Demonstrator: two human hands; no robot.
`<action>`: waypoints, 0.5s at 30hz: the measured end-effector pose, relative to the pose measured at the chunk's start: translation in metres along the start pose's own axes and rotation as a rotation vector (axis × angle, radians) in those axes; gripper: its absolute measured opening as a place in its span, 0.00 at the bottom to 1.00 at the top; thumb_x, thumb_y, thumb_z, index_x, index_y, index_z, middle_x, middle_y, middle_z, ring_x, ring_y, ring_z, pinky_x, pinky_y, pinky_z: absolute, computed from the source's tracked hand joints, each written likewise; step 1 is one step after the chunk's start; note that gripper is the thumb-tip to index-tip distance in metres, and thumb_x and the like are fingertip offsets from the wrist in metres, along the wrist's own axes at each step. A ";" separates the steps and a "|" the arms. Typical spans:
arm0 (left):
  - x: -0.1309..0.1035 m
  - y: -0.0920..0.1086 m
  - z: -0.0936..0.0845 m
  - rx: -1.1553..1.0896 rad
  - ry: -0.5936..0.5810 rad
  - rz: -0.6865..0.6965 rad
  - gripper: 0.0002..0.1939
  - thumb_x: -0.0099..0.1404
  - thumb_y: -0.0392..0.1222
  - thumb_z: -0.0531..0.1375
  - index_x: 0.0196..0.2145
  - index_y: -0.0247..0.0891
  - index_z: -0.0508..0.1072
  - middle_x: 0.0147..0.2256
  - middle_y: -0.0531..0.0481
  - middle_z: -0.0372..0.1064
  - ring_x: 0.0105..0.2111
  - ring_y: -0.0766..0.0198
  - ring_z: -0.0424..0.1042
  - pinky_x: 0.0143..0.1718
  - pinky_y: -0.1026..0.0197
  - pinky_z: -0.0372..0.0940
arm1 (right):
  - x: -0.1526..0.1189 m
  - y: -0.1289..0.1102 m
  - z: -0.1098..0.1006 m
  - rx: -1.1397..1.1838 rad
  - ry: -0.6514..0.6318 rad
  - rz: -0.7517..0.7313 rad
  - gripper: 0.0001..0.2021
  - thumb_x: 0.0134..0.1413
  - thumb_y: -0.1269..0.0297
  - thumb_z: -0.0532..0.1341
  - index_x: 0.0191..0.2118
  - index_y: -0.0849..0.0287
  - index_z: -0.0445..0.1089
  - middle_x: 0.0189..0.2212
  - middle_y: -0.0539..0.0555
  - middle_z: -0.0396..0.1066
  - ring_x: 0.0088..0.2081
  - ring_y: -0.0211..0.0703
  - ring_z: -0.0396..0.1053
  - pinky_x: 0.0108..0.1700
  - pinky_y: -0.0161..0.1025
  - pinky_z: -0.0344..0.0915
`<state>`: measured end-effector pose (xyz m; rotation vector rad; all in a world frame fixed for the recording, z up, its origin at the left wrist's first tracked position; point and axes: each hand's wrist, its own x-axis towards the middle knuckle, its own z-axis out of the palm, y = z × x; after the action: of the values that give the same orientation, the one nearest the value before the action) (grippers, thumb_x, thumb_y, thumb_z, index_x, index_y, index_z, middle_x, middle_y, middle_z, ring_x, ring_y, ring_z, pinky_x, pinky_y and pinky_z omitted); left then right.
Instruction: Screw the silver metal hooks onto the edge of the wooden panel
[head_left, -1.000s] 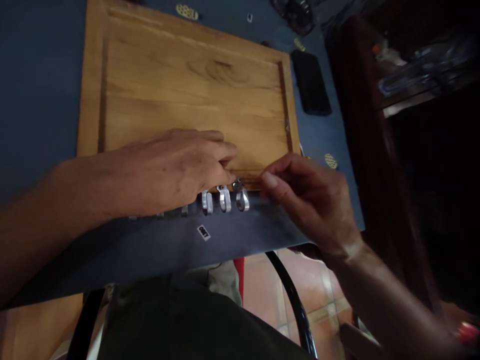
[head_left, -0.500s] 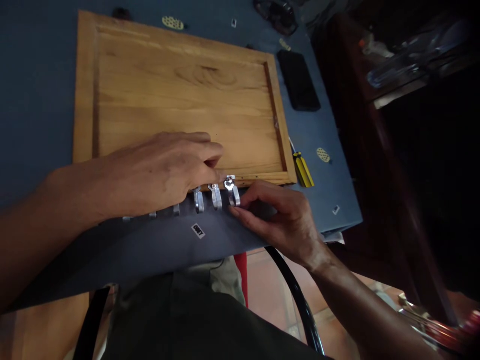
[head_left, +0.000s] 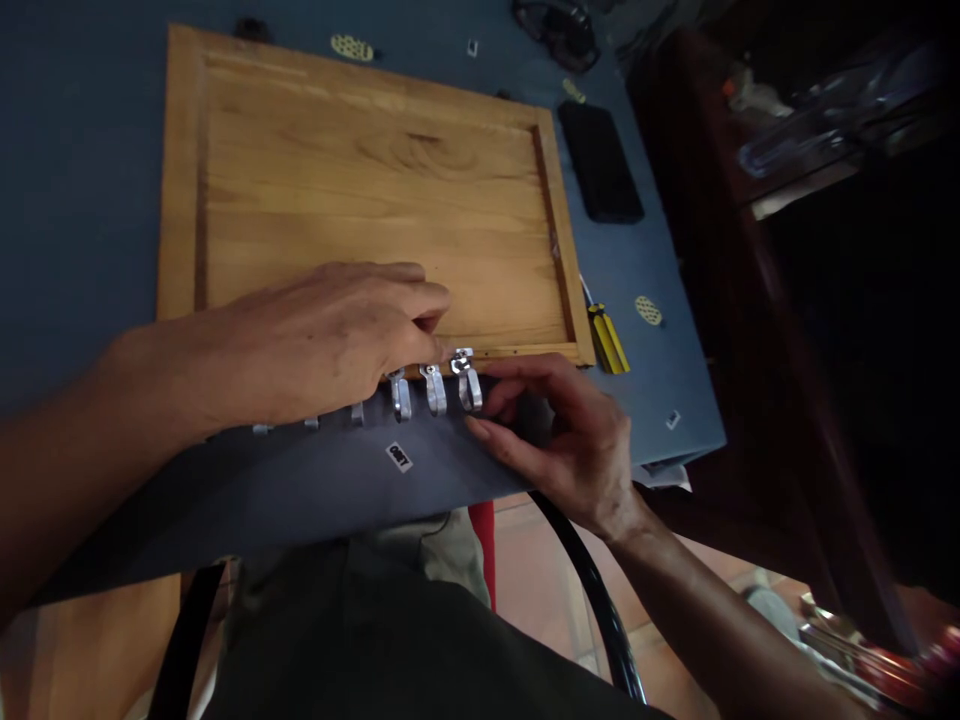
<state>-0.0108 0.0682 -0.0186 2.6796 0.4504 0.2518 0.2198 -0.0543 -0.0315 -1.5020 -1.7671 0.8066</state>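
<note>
A wooden framed panel (head_left: 375,200) lies on the blue-covered table, with several metal hooks along its near edge. My left hand (head_left: 330,340) rests over that edge, its fingers bent; a fingertip touches near the top of the rightmost hook (head_left: 468,385). Whether that hand pinches anything small is hidden. Just right of the same hook is my right hand (head_left: 570,430), thumb and index finger apart, with nothing seen between them.
A yellow screwdriver (head_left: 609,340) lies right of the panel. Beyond it are a black phone-like object (head_left: 601,162) and dark glasses (head_left: 562,32). A black curved chair arm (head_left: 592,590) is below the table edge (head_left: 480,515).
My right thumb and index finger have parted and moved off the rightmost hook. The view has shifted slightly; my left hand stays at the same place on the panel.
</note>
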 end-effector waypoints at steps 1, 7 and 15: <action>0.000 0.000 0.000 0.009 0.000 0.004 0.14 0.70 0.30 0.53 0.36 0.41 0.77 0.36 0.50 0.69 0.36 0.60 0.67 0.33 0.59 0.55 | -0.001 0.001 0.001 -0.009 0.003 -0.020 0.16 0.57 0.59 0.73 0.50 0.51 0.75 0.29 0.47 0.74 0.29 0.40 0.71 0.35 0.42 0.74; 0.001 0.000 0.000 0.012 -0.005 0.022 0.15 0.69 0.29 0.52 0.35 0.41 0.77 0.36 0.50 0.70 0.37 0.60 0.67 0.34 0.59 0.55 | -0.002 0.007 0.004 -0.082 0.002 -0.167 0.21 0.61 0.61 0.70 0.59 0.52 0.74 0.32 0.49 0.75 0.32 0.41 0.72 0.38 0.43 0.75; -0.002 0.000 -0.001 -0.057 0.002 0.024 0.14 0.71 0.30 0.53 0.35 0.41 0.78 0.37 0.50 0.70 0.38 0.61 0.67 0.36 0.60 0.55 | 0.000 0.009 0.005 -0.085 -0.008 -0.209 0.19 0.61 0.65 0.70 0.57 0.54 0.77 0.32 0.51 0.76 0.32 0.42 0.72 0.39 0.45 0.76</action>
<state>-0.0126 0.0685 -0.0179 2.6310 0.4054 0.2699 0.2213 -0.0536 -0.0416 -1.3400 -1.9471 0.6397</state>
